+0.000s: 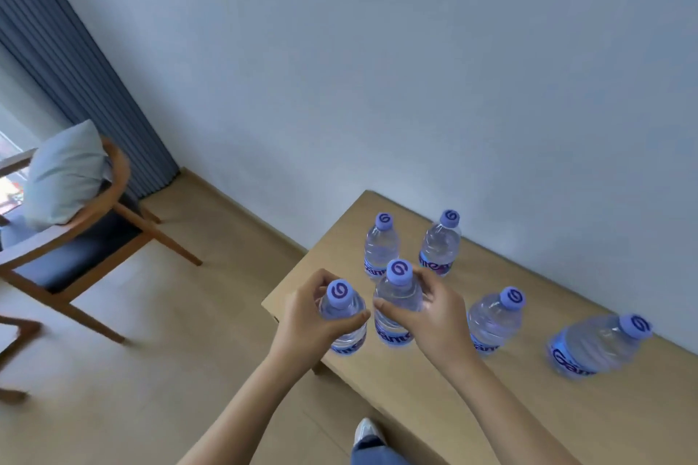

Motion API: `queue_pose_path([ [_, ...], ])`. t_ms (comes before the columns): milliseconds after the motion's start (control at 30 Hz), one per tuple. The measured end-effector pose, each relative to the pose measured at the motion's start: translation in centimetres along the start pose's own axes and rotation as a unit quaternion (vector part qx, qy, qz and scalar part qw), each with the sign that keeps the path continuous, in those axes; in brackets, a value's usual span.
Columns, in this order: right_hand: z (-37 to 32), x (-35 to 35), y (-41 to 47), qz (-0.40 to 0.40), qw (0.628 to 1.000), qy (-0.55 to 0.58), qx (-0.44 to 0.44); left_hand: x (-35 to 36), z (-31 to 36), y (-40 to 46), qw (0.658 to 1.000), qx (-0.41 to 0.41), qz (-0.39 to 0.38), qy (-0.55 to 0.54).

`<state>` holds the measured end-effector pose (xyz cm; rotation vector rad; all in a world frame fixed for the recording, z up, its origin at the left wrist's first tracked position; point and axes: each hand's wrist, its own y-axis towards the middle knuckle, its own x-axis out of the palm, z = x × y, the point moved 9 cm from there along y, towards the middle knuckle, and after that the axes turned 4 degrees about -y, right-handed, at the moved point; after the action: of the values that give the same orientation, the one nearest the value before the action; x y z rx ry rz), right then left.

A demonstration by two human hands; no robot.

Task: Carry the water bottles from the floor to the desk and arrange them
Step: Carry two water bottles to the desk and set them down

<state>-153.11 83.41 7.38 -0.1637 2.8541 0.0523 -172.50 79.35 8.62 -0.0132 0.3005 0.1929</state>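
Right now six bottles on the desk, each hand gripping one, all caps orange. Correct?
Not quite: the caps are purple, not orange. The head view shows six water bottles on the desk, the left hand with its grip on one bottle and the right hand on another.

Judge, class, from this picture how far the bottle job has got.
Done: four bottles stand on the desk, two by the wall and two further right. In hand: the left hand and right hand each grip a bottle at the desk's near corner. Left: releasing and lining these up; bottles remaining on the floor cannot be seen.
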Motion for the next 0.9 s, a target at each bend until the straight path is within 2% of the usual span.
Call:
queue_pose_path([
  [400,6.1,-2.0,5.0,0.121,0.985,-0.060,0.104,4.5,-5.2,8.4,0.995,-0.065,-0.079,-0.017],
  [600,7.2,-2.5,5.3,0.165,0.974,-0.078,0.132,7.4,-5.0,10.0,0.987,-0.045,-0.152,0.003],
  [733,8.4,-2.3,4.7,0.178,0.968,-0.078,0.156,8.3,-5.2,10.3,0.985,-0.059,-0.163,-0.004],
  [900,8.8,-2.1,4.4,0.178,0.966,-0.085,0.169,8.3,-5.6,10.1,0.984,-0.037,-0.173,0.023],
])
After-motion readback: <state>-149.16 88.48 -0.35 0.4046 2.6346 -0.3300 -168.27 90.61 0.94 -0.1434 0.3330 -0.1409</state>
